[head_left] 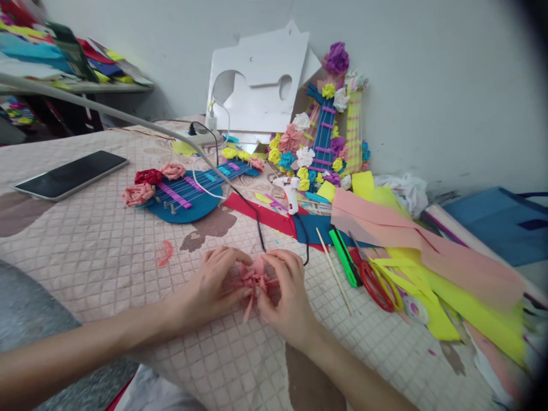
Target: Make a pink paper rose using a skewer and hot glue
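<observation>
Between my two hands, low over the quilted cloth, is a pink crepe paper flower (257, 276) with loose strips sticking out at its sides and bottom. My left hand (221, 279) pinches its left side, thumb and fingers curled around the paper. On the other side, my right hand (287, 291) grips the flower with its fingertips and thumb. Parts of the paper are hidden behind my fingers. Beyond my hands lies a blue paper guitar (201, 214) with purple bars, strings, and red and pink paper flowers on its edge.
A white glue gun (290, 191) stands past my hands, its black cord trailing nearby. To the right lie a wooden stick (335, 271), a green cutter (345, 257), red-and-yellow scissors (377, 285) and pink paper sheets (377, 222). A phone (72, 174) rests at the left.
</observation>
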